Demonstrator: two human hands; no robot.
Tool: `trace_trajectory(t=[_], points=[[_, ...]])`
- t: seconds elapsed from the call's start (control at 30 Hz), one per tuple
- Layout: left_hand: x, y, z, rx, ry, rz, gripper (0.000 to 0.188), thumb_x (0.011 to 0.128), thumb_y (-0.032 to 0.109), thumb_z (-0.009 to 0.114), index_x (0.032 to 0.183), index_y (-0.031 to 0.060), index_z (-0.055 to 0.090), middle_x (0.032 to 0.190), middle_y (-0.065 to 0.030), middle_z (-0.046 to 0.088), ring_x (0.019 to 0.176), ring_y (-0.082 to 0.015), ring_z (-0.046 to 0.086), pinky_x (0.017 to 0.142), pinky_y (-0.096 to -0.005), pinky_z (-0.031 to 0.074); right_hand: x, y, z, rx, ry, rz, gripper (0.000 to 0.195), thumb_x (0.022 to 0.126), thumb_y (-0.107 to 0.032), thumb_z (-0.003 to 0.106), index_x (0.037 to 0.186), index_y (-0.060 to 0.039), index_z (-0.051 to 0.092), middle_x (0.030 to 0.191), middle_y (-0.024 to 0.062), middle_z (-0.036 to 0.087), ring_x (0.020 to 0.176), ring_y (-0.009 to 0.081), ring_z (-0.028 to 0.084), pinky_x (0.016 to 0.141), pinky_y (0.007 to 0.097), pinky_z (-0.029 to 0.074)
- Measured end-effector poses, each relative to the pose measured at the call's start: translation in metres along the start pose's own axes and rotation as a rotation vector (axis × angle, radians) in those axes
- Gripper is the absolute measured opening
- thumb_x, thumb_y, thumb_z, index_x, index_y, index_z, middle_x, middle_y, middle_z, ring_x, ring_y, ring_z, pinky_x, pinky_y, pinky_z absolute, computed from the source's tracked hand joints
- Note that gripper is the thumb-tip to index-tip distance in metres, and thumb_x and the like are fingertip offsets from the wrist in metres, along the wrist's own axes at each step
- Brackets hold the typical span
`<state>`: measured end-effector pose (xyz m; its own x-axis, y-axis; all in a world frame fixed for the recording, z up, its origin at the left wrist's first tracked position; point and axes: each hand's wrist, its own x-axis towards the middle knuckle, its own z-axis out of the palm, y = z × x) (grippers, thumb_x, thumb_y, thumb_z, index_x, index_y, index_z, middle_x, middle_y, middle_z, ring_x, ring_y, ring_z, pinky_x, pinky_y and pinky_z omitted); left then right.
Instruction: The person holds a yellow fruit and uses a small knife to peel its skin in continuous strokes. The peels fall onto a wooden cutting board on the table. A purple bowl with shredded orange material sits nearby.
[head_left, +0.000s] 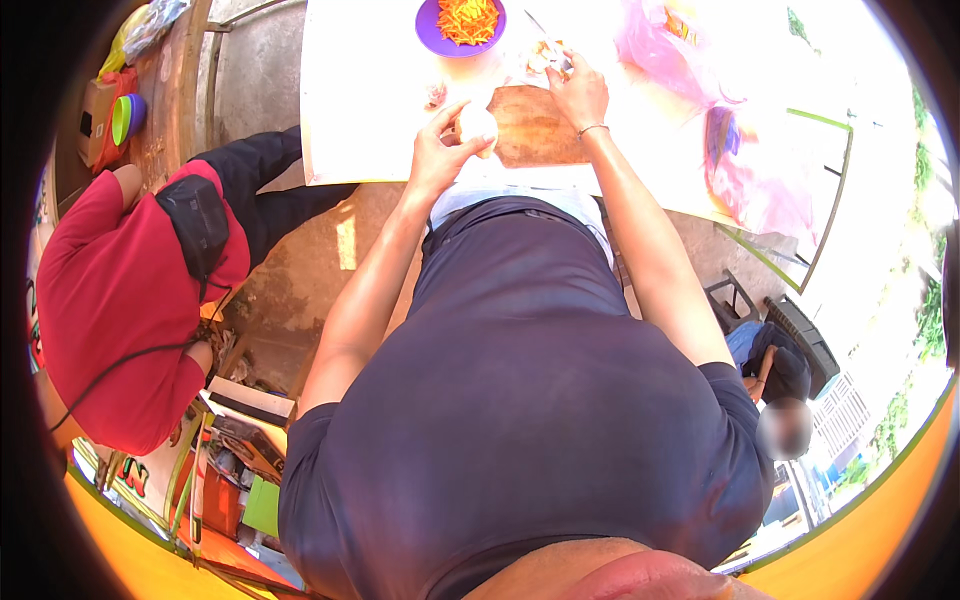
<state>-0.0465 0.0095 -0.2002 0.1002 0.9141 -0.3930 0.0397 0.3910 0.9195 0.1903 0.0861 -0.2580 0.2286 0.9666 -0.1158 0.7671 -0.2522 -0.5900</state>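
My left hand (440, 154) holds a pale, rounded vegetable (477, 126), perhaps a peeled onion, between thumb and fingers at the near left edge of a wooden cutting board (536, 127). Beyond the board, my right hand (582, 91) is closed around a knife (537, 24), its thin blade pointing away and to the left. Scraps of peel (544, 57) lie beside those fingers, partly washed out by glare. A purple bowl (427, 34) of orange shreds, probably carrot (469, 21), stands at the table's far side.
The white tabletop (352, 112) is overexposed. Pink plastic bags (667, 52) lie on its right, and a small scrap (436, 94) near my left hand. A person in a red shirt (127, 300) bends close on the left; another person (780, 367) sits behind on the right.
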Motion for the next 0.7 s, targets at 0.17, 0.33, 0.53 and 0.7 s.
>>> trace_trajectory(t=[0.17, 0.33, 0.53, 0.7], points=[[0.008, -0.001, 0.005, -0.048, -0.036, 0.010, 0.068, 0.081, 0.006, 0.082, 0.141, -0.0025, 0.052, 0.126, -0.0156, 0.065, 0.110, -0.0222, 0.067, 0.091, -0.0336, 0.058, 0.015, 0.008, -0.007, -0.035, -0.207, 0.068, 0.058, 0.089, -0.030, 0.069, 0.136, -0.0071, 0.044, 0.101, 0.0244, 0.072, 0.096, 0.0452, 0.068, 0.084, 0.0510, 0.052], [0.009, -0.013, 0.012, -0.071, -0.007, 0.038, 0.071, 0.079, 0.007, 0.084, 0.141, -0.0045, 0.052, 0.121, -0.0158, 0.068, 0.105, -0.0206, 0.070, 0.090, -0.0324, 0.058, 0.005, 0.023, 0.002, 0.048, -0.241, -0.092, 0.053, 0.093, -0.027, 0.064, 0.136, -0.0050, 0.042, 0.110, 0.0269, 0.070, 0.102, 0.0456, 0.067, 0.088, 0.0509, 0.051], [0.008, -0.015, 0.016, -0.042, -0.001, 0.013, 0.072, 0.078, 0.010, 0.085, 0.141, -0.0042, 0.052, 0.119, -0.0163, 0.070, 0.105, -0.0205, 0.070, 0.090, -0.0328, 0.058, 0.000, 0.004, -0.010, 0.056, -0.250, 0.083, 0.034, 0.099, -0.023, 0.055, 0.130, -0.0110, 0.048, 0.097, 0.0254, 0.071, 0.096, 0.0464, 0.067, 0.083, 0.0542, 0.049], [0.009, -0.018, 0.019, -0.047, 0.004, 0.024, 0.073, 0.078, 0.011, 0.085, 0.141, -0.0042, 0.052, 0.119, -0.0161, 0.070, 0.104, -0.0213, 0.071, 0.090, -0.0334, 0.058, 0.003, 0.019, -0.006, -0.020, -0.295, -0.009, 0.036, 0.099, -0.023, 0.052, 0.134, -0.0164, 0.045, 0.093, 0.0247, 0.071, 0.092, 0.0467, 0.067, 0.079, 0.0557, 0.049]])
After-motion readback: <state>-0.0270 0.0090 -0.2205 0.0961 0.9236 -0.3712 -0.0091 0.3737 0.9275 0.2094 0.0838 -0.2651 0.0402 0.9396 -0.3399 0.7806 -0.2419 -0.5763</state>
